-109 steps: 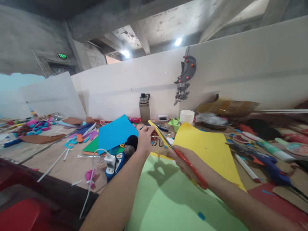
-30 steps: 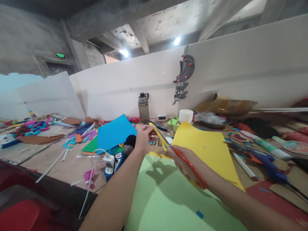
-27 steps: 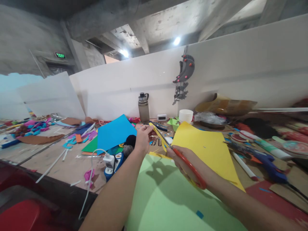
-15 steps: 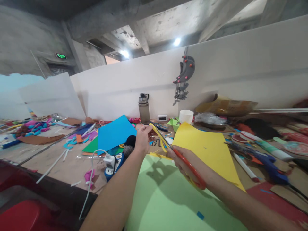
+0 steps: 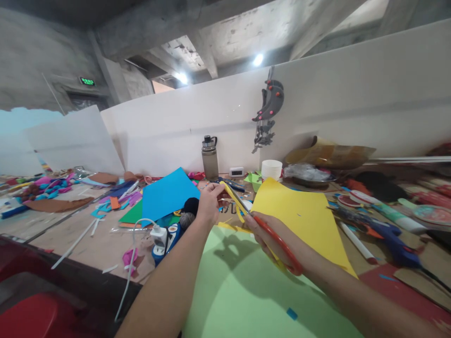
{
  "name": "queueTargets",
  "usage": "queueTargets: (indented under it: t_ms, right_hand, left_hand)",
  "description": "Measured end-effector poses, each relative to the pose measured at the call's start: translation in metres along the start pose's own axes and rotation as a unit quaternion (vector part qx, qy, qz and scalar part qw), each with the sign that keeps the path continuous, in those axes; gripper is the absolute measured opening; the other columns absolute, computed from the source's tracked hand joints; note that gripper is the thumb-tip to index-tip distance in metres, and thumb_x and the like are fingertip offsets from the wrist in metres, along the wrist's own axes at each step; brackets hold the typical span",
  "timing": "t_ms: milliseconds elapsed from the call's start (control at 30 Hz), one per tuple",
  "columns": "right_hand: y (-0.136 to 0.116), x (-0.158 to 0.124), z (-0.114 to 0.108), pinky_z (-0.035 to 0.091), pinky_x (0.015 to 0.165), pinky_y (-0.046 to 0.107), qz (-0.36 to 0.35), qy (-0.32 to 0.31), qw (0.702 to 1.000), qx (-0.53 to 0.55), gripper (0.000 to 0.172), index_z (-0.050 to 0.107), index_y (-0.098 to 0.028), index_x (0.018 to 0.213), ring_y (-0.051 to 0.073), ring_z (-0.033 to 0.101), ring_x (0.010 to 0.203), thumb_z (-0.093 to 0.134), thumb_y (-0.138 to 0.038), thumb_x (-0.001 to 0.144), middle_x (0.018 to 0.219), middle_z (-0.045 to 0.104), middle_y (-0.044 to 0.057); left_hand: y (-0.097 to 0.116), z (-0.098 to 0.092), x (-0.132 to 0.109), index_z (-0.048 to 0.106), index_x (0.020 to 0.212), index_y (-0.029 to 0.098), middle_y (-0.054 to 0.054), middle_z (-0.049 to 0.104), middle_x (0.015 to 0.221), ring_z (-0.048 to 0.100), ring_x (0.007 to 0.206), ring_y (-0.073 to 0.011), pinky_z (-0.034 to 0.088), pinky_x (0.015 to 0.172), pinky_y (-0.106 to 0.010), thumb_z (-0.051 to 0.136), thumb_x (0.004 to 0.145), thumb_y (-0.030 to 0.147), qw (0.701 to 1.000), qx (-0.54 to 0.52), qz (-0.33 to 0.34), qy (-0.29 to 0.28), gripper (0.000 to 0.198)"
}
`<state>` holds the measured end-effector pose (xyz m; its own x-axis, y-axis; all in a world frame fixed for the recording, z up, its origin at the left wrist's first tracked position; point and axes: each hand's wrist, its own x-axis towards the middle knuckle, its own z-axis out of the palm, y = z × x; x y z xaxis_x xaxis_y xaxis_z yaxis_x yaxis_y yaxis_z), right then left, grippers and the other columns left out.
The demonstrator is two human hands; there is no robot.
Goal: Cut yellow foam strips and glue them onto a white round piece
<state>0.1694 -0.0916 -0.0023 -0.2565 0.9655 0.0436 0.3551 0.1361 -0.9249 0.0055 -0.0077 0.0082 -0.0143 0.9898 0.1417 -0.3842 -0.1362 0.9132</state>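
Far to the left, pink and blue scraps (image 5: 52,183) lie in a heap on the wooden table (image 5: 88,244). A white plug (image 5: 160,234) sits near the table edge, and its cord hangs down over the side. Next comes a blue sheet (image 5: 169,192), lying flat with a tall water bottle (image 5: 210,157) standing behind it by the wall.

The left hand (image 5: 207,204) is up off the table. Its thumb and fingers pinch the top end of a thin yellow strip (image 5: 229,193), so the strip stays stretched and does not flop. The red-handled scissors (image 5: 278,241) come up from the right, and their blades lie right along the strip. I cannot tell how wide the blades are. The right hand (image 5: 269,237) is closed around the red handles, with fingers through the loops, so it can work them.

Under both hands lies a big green sheet (image 5: 239,291). A yellow sheet (image 5: 303,216) leans up just past the right hand. A blue glue gun (image 5: 391,237) lies farther right, out of the way.
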Motion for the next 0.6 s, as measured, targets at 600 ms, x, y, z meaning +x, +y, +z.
queueTargets:
  t_ms: [600]
  right_hand:
    - [-0.0029, -0.0020, 0.0019, 0.035, 0.037, 0.020, 0.025, 0.013, 1.000, 0.003, 0.044, 0.051, -0.020, 0.074, 0.010, 0.044, 0.043, 0.048, -0.064, 0.078, 0.055, 0.046, -0.005]
  left_hand:
    - [0.0004, 0.0018, -0.0005, 0.051, 0.068, 0.017, 0.001, 0.061, 0.061, 0.058, 0.051, -0.0119, 0.040, 0.041, -0.019, 0.075, 0.060, 0.035, 1.000, -0.001, 0.003, 0.002, 0.031]
